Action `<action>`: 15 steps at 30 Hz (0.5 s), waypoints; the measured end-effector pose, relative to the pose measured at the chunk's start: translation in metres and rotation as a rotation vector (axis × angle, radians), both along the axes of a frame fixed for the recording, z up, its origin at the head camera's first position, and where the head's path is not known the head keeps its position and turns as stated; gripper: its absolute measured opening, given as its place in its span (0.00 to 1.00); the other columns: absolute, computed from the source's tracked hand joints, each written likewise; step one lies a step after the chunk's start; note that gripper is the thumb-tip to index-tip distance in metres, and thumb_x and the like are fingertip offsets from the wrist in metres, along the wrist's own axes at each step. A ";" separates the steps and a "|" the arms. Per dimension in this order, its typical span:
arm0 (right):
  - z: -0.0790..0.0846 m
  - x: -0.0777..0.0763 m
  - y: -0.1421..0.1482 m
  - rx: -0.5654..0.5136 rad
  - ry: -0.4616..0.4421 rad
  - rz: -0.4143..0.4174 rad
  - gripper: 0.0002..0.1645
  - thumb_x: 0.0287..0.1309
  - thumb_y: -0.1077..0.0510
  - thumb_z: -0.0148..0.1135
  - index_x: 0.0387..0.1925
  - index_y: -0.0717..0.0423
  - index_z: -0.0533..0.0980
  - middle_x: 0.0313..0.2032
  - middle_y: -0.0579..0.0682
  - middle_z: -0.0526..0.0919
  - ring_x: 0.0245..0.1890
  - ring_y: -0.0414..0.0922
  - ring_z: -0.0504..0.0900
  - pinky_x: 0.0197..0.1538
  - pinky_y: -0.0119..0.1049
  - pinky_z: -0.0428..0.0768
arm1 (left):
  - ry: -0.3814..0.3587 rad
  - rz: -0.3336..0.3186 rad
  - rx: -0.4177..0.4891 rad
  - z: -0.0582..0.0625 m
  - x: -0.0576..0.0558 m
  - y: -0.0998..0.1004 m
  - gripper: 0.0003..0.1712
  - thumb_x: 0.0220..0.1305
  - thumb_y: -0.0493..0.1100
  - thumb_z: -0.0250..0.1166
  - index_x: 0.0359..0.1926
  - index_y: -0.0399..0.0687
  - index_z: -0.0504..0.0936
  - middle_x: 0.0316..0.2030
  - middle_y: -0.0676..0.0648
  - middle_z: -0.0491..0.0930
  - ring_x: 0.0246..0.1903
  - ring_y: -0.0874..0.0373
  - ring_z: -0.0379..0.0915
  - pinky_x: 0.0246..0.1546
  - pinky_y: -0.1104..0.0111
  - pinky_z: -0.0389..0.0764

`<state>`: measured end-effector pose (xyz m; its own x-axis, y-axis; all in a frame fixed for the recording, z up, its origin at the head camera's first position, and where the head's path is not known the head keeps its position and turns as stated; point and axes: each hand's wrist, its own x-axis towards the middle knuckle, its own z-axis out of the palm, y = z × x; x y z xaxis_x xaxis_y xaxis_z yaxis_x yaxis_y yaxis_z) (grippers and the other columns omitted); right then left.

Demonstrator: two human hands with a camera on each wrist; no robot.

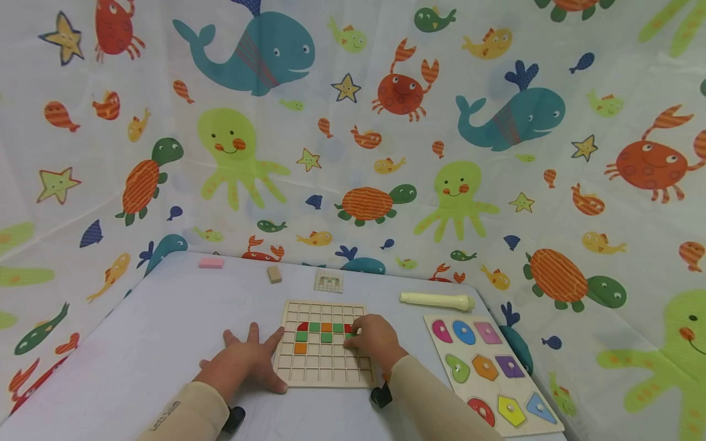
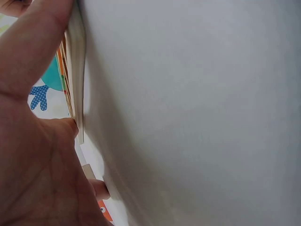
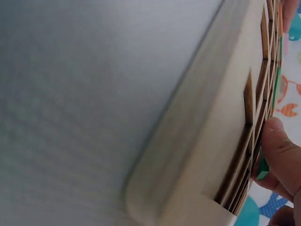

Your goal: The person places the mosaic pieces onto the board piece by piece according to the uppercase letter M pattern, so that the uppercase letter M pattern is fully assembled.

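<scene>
A square wooden grid board (image 1: 331, 370) lies on the table, with red, green and orange tiles in some upper cells. My left hand (image 1: 248, 361) rests at the board's left side, fingers spread, thumb at the lower left corner and index finger at the edge. In the left wrist view the same hand (image 2: 37, 155) lies against the board's side (image 2: 75, 70). Over the board's right part, my right hand (image 1: 377, 337) pinches a green tile (image 3: 263, 168) between thumb and finger, as the right wrist view shows. Its exact cell is hidden by the fingers.
Behind the board lie a small pattern card (image 1: 328, 281), a wooden block (image 1: 274, 274) and a pink block (image 1: 211, 263). A cream-coloured stick (image 1: 436, 300) lies at the back right. A shape puzzle board (image 1: 466, 392) with several knobbed pieces is to the right. A sea-animal curtain (image 1: 353, 153) surrounds the table.
</scene>
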<state>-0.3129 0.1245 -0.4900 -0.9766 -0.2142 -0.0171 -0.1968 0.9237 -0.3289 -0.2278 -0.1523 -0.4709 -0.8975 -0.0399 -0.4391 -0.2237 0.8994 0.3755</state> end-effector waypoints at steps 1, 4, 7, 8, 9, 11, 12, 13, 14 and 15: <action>0.000 0.000 0.000 0.001 0.004 0.004 0.18 0.48 0.42 0.86 0.34 0.46 0.89 0.45 0.45 0.91 0.44 0.45 0.83 0.52 0.45 0.86 | -0.001 0.001 0.001 0.000 0.000 0.000 0.75 0.33 0.71 0.87 0.83 0.67 0.59 0.84 0.29 0.38 0.76 0.10 0.24 0.58 0.08 0.42; -0.001 0.001 0.000 0.002 0.010 0.009 0.18 0.48 0.43 0.86 0.35 0.47 0.88 0.44 0.45 0.91 0.43 0.44 0.83 0.51 0.45 0.86 | -0.004 0.002 0.009 -0.001 0.000 0.000 0.75 0.33 0.71 0.87 0.83 0.67 0.59 0.84 0.29 0.38 0.76 0.10 0.24 0.58 0.08 0.41; -0.001 0.002 0.000 0.000 0.012 0.001 0.18 0.49 0.43 0.86 0.36 0.46 0.88 0.44 0.45 0.91 0.43 0.44 0.82 0.51 0.44 0.86 | 0.000 -0.001 0.011 -0.001 0.000 0.000 0.75 0.33 0.71 0.87 0.83 0.67 0.59 0.84 0.29 0.38 0.76 0.10 0.24 0.58 0.08 0.41; -0.001 0.003 0.000 -0.002 0.015 0.001 0.18 0.49 0.43 0.86 0.35 0.46 0.88 0.44 0.44 0.91 0.43 0.44 0.82 0.51 0.44 0.86 | 0.002 -0.001 0.010 -0.001 0.000 0.000 0.75 0.33 0.71 0.87 0.83 0.67 0.59 0.84 0.29 0.38 0.76 0.10 0.24 0.58 0.08 0.41; 0.000 0.004 0.000 -0.002 0.019 0.002 0.17 0.50 0.44 0.86 0.35 0.46 0.89 0.44 0.44 0.91 0.43 0.43 0.82 0.51 0.44 0.86 | 0.003 -0.001 0.011 -0.001 0.000 0.000 0.75 0.33 0.71 0.87 0.83 0.67 0.60 0.84 0.29 0.38 0.76 0.10 0.24 0.58 0.08 0.41; 0.001 0.006 0.000 -0.002 0.027 0.009 0.14 0.52 0.45 0.85 0.34 0.46 0.89 0.44 0.44 0.91 0.43 0.43 0.83 0.50 0.43 0.86 | 0.005 -0.002 0.009 -0.002 0.001 0.000 0.75 0.33 0.71 0.87 0.83 0.67 0.60 0.84 0.29 0.38 0.76 0.10 0.24 0.57 0.08 0.42; 0.002 0.006 0.001 -0.005 0.031 0.013 0.12 0.53 0.46 0.84 0.34 0.46 0.89 0.44 0.44 0.91 0.43 0.43 0.83 0.50 0.43 0.86 | 0.005 -0.002 0.009 -0.002 0.001 0.000 0.75 0.33 0.71 0.87 0.83 0.67 0.60 0.84 0.29 0.38 0.76 0.10 0.24 0.57 0.08 0.41; 0.003 0.007 0.001 -0.011 0.031 0.014 0.11 0.55 0.47 0.83 0.34 0.46 0.89 0.44 0.44 0.91 0.43 0.43 0.83 0.50 0.43 0.86 | 0.005 -0.002 0.009 -0.002 0.001 0.000 0.75 0.33 0.71 0.87 0.83 0.67 0.60 0.84 0.29 0.38 0.76 0.10 0.24 0.57 0.08 0.41; 0.005 0.008 0.002 -0.016 0.029 0.014 0.09 0.56 0.49 0.82 0.34 0.46 0.89 0.45 0.44 0.91 0.43 0.43 0.82 0.50 0.43 0.86 | 0.005 0.000 0.009 -0.002 0.000 0.000 0.75 0.33 0.71 0.87 0.83 0.67 0.60 0.84 0.29 0.38 0.76 0.10 0.24 0.58 0.08 0.41; 0.007 0.008 0.002 -0.023 0.021 0.009 0.07 0.58 0.50 0.81 0.35 0.46 0.89 0.45 0.45 0.91 0.43 0.43 0.82 0.49 0.43 0.86 | 0.004 0.001 0.010 -0.002 0.000 0.000 0.75 0.34 0.71 0.87 0.83 0.67 0.60 0.84 0.29 0.38 0.76 0.10 0.24 0.58 0.08 0.41</action>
